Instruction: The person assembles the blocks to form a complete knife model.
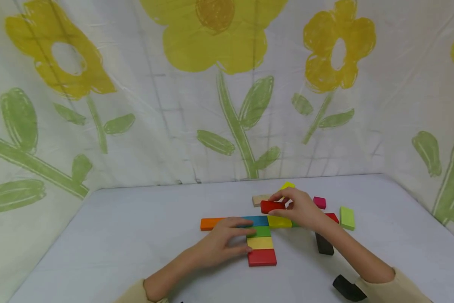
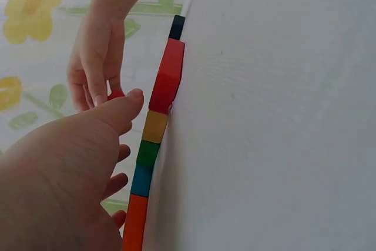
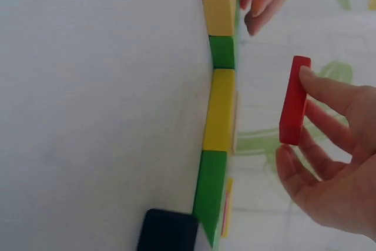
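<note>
My right hand [image 1: 302, 207] pinches a red block [image 1: 271, 206] between thumb and fingers, raised over the row of blocks; the right wrist view shows this red block [image 3: 294, 101] clear of the table. That row runs orange [image 1: 209, 224], blue [image 1: 259, 220], yellow [image 1: 279, 222], then green [image 1: 295, 224], partly behind my right hand. From the blue block a column comes toward me: green [image 1: 263, 231], pale yellow [image 1: 260, 243] and a larger red block [image 1: 262, 257]. My left hand [image 1: 224, 240] lies at the column's left side, fingers spread and loosely bent, fingertips over its edge.
Loose blocks lie to the right and behind: black [image 1: 324, 245], lime green [image 1: 347, 218], magenta [image 1: 319, 202], another red [image 1: 332, 217], plain wood [image 1: 260, 200] and yellow [image 1: 287, 184]. A dark rounded piece [image 1: 348, 288] is beside my right sleeve. A flowered cloth [image 1: 174, 139] hangs behind the table.
</note>
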Motion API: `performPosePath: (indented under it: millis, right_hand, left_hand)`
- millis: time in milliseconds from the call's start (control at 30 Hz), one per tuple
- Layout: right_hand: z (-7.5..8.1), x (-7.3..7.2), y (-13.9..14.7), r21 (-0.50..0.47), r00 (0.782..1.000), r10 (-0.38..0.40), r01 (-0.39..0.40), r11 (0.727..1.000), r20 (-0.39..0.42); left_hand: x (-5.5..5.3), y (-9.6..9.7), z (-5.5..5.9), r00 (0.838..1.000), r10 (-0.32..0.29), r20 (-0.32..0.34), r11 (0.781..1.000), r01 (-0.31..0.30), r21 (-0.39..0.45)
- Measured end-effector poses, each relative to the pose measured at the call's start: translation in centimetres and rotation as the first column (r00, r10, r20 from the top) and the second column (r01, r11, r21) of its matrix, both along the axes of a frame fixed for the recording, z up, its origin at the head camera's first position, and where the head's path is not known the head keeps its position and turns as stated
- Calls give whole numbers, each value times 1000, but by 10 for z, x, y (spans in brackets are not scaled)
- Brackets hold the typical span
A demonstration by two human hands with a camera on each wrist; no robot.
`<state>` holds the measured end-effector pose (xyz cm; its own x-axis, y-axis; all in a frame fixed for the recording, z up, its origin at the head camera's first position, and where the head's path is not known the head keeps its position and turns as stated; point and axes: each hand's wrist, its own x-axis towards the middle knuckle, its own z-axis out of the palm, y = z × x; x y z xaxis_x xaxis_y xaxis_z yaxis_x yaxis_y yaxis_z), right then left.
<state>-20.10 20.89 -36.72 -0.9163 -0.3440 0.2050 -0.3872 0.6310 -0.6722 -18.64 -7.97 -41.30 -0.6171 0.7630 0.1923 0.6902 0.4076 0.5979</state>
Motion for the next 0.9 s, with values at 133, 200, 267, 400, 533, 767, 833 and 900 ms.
performPosePath:
  millis: [133, 200, 267, 400, 533, 767, 833, 900]
  right_hand:
    - [-3, 10, 5, 7, 999, -1, 1, 1000, 38]
    - [-5, 13, 7, 15, 999, 2, -2, 1000, 45]
    - [-6, 15, 9, 18, 999, 12, -13, 1000, 52]
    - [-7, 19, 12, 16, 995, 46, -47, 999, 84]
    - [-8, 21, 15, 24, 991, 77, -80, 997, 111]
    - [-10, 22, 17, 32, 988, 92, -97, 995, 124]
    - [-10, 22, 18, 32, 987, 93, -98, 995, 130]
    - [-10, 22, 18, 33, 987, 90, -95, 995, 137]
  left_hand:
    - [0, 1, -3, 1000, 27, 12, 1000, -27, -5]
    - [0, 1, -4, 999, 39, 28, 999, -39, 8]
    - [-1, 0, -6, 998, 47, 39, 999, -48, 25]
    - [-2, 0, -10, 998, 51, 36, 997, -53, 56]
    - [-3, 1, -12, 998, 52, 36, 996, -54, 69]
    - [-2, 1, -11, 998, 49, 39, 994, -53, 97]
    - [-2, 1, -11, 998, 51, 40, 994, -55, 99]
    - [-2, 1, -12, 998, 52, 46, 993, -56, 100]
